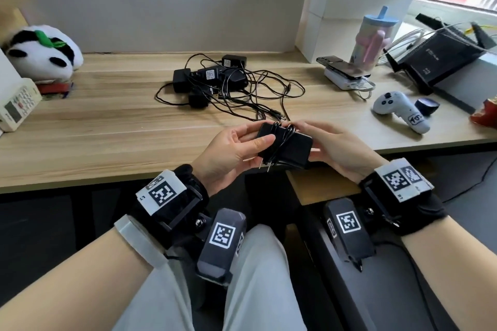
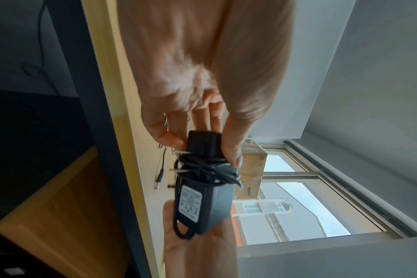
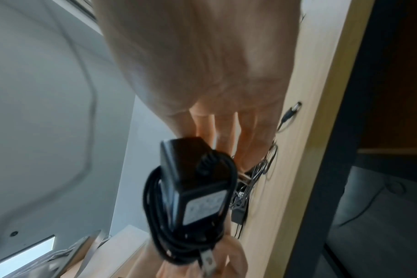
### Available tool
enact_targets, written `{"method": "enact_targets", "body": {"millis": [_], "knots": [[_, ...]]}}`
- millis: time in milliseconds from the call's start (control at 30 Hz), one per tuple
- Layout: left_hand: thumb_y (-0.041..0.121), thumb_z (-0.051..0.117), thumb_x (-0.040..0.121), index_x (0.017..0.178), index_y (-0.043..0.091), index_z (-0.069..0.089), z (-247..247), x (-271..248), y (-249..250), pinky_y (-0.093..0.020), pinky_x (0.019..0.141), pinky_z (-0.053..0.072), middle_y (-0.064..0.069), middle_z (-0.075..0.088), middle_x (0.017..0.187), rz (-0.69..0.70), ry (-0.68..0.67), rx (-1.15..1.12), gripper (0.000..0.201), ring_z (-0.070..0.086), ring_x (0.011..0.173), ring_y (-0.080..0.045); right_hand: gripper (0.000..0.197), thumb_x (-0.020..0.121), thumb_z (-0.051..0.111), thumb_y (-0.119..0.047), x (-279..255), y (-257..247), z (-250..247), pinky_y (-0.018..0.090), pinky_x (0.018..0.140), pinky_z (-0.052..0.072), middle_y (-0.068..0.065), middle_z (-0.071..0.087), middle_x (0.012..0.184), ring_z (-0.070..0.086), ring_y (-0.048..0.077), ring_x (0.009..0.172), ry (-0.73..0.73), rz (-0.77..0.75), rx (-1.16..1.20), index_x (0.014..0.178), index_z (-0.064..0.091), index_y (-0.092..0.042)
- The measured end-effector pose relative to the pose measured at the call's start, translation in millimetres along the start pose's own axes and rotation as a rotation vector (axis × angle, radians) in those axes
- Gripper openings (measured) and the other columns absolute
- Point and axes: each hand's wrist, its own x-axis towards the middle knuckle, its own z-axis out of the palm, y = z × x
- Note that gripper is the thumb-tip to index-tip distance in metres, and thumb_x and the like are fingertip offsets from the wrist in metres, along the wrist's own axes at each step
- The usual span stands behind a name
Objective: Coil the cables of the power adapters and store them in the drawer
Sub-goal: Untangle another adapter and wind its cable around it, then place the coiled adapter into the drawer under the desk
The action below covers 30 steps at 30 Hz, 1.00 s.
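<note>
I hold one black power adapter [image 1: 294, 149] above the desk's front edge with both hands, its thin cable [image 1: 282, 137] wound several times around its body and its two plug prongs pointing toward me. My left hand [image 1: 255, 137] grips its left end, thumb on top. My right hand [image 1: 309, 137] holds the right end, fingers at the wound cable. The left wrist view shows the adapter [image 2: 205, 203] with its white label, pinched by the left hand [image 2: 202, 150]. In the right wrist view the adapter [image 3: 193, 180] fills the middle below my right hand [image 3: 214, 143]. A tangled pile of adapters [image 1: 212, 80] lies mid-desk.
A wooden drawer [image 1: 322, 185] stands pulled out under the desk edge, below my right hand. A panda plush [image 1: 43, 51] and a white device [image 1: 16, 107] sit at the left. A cup [image 1: 373, 40], a router [image 1: 441, 59], a phone [image 1: 347, 70] and a white controller [image 1: 400, 110] crowd the right.
</note>
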Motion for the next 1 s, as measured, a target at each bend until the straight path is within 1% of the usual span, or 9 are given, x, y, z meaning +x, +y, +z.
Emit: {"method": "enact_targets", "body": {"millis": [67, 133, 267, 400, 567, 733, 867, 933, 1000], "knots": [[0.007, 0.062, 0.085, 0.113, 0.014, 0.061, 14.8, 5.8, -4.2, -0.015, 0.061, 0.047, 0.005, 0.072, 0.094, -0.018, 0.020, -0.017, 0.028, 0.066, 0.076, -0.003, 0.036, 0.089, 0.050, -0.040, -16.2, 6.8, -14.2, 0.038, 0.088, 0.052, 0.008, 0.068, 0.110, 0.063, 0.022, 0.103, 0.051, 0.037, 0.063, 0.112, 0.061, -0.014], [0.008, 0.065, 0.083, 0.117, 0.012, 0.060, 30.8, 10.6, -11.3, -0.017, 0.064, 0.048, 0.002, 0.072, 0.100, -0.047, 0.032, -0.032, 0.034, 0.067, 0.079, -0.005, 0.050, 0.079, 0.054, -0.046, -31.8, 14.2, -28.0, 0.035, 0.081, 0.056, 0.009, 0.067, 0.112, 0.065, 0.021, 0.102, 0.047, 0.030, 0.042, 0.116, 0.060, -0.014], [0.011, 0.071, 0.079, 0.106, 0.016, 0.065, 69.7, 16.4, -31.5, -0.021, 0.073, 0.053, 0.002, 0.072, 0.101, -0.120, -0.006, 0.006, 0.028, 0.067, 0.092, -0.012, 0.033, 0.086, 0.056, -0.029, -64.7, 29.1, -53.7, 0.031, 0.074, 0.059, 0.007, 0.070, 0.106, 0.068, 0.016, 0.094, 0.037, 0.046, -0.126, 0.116, 0.061, -0.017], [0.011, 0.071, 0.081, 0.099, 0.013, 0.065, 107.1, 20.0, -59.4, -0.023, 0.071, 0.058, -0.003, 0.071, 0.092, -0.227, -0.073, 0.039, 0.019, 0.069, 0.077, -0.014, 0.038, 0.084, 0.058, -0.032, -94.5, 56.2, -85.2, 0.022, 0.056, 0.046, 0.008, 0.068, 0.100, 0.062, 0.014, 0.082, 0.102, 0.177, -0.049, 0.117, 0.062, -0.013], [0.020, 0.064, 0.090, 0.100, 0.014, 0.063, 122.8, 26.3, -100.1, -0.025, 0.075, 0.057, -0.009, 0.068, 0.101, -0.430, -0.139, 0.171, 0.012, 0.068, 0.086, -0.019, 0.027, 0.093, 0.051, -0.028, -120.8, 109.5, -114.4, 0.020, 0.059, 0.041, 0.003, 0.065, 0.090, 0.059, 0.014, 0.076, 0.224, 0.417, 0.139, 0.112, 0.063, -0.012], [0.017, 0.058, 0.093, 0.111, 0.008, 0.059, 114.8, 36.6, -141.9, -0.028, 0.073, 0.054, -0.006, 0.064, 0.096, -0.671, -0.022, 0.228, 0.020, 0.063, 0.095, -0.022, 0.014, 0.094, 0.052, -0.018, -127.1, 167.1, -130.2, 0.023, 0.068, 0.047, 0.005, 0.064, 0.090, 0.060, 0.019, 0.079, 0.406, 0.618, 0.329, 0.101, 0.060, -0.010], [0.014, 0.057, 0.092, 0.090, 0.008, 0.056, 105.6, 42.8, -170.8, -0.027, 0.060, 0.051, -0.004, 0.058, 0.081, -0.788, 0.085, 0.300, 0.006, 0.059, 0.070, -0.016, 0.015, 0.095, 0.049, -0.012, -114.4, 214.3, -137.7, 0.020, 0.045, 0.051, 0.012, 0.062, 0.079, 0.065, 0.018, 0.056, 0.549, 0.738, 0.383, 0.104, 0.053, -0.001], [0.013, 0.057, 0.091, 0.083, 0.008, 0.052, 102.4, 46.8, -181.9, -0.026, 0.057, 0.049, -0.003, 0.054, 0.074, -0.813, 0.131, 0.327, 0.011, 0.057, 0.066, -0.015, 0.017, 0.097, 0.045, -0.013, -104.7, 228.5, -137.3, 0.020, 0.036, 0.048, 0.013, 0.062, 0.065, 0.061, 0.017, 0.039, 0.577, 0.819, 0.383, 0.095, 0.052, 0.002], [0.014, 0.057, 0.091, 0.080, 0.008, 0.050, 101.2, 52.0, -190.2, -0.026, 0.058, 0.049, -0.002, 0.052, 0.073, -0.825, 0.164, 0.361, 0.015, 0.056, 0.064, -0.015, 0.027, 0.098, 0.044, -0.020, -95.8, 239.3, -136.8, 0.022, 0.033, 0.046, 0.012, 0.061, 0.052, 0.058, 0.019, 0.034, 0.592, 0.918, 0.388, 0.082, 0.051, 0.001]]}}
